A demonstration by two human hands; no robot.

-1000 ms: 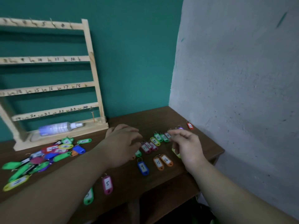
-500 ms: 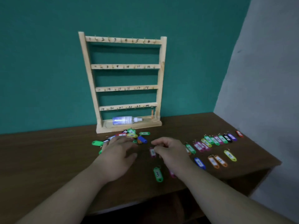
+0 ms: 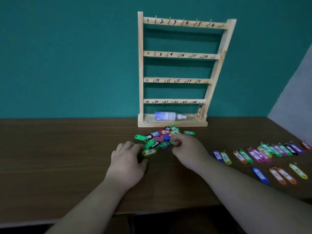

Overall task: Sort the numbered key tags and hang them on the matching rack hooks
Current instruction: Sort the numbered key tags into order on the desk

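Observation:
A wooden rack [image 3: 175, 81] with four rows of hooks numbered 1 to 24 stands against the teal wall. One orange tag [image 3: 199, 112] hangs at its lower right. A pile of coloured key tags [image 3: 159, 138] lies on the table in front of the rack. My left hand [image 3: 129, 162] rests flat beside the pile's left edge, next to a yellow tag marked 14 [image 3: 149, 152]. My right hand [image 3: 186, 150] reaches into the pile with curled fingers that pinch at a tag; which tag is hidden. Several sorted tags [image 3: 263, 153] lie in rows to the right.
A white squeeze bottle [image 3: 168, 116] lies in the rack's base tray. The brown table [image 3: 59, 157] ends at a front edge near my forearms. A grey wall [image 3: 293, 102] borders the right side.
The view has swung left from the sorted rows to the rack and pile. Both hands moved from the sorted tags to the pile; the right hand now reaches into it.

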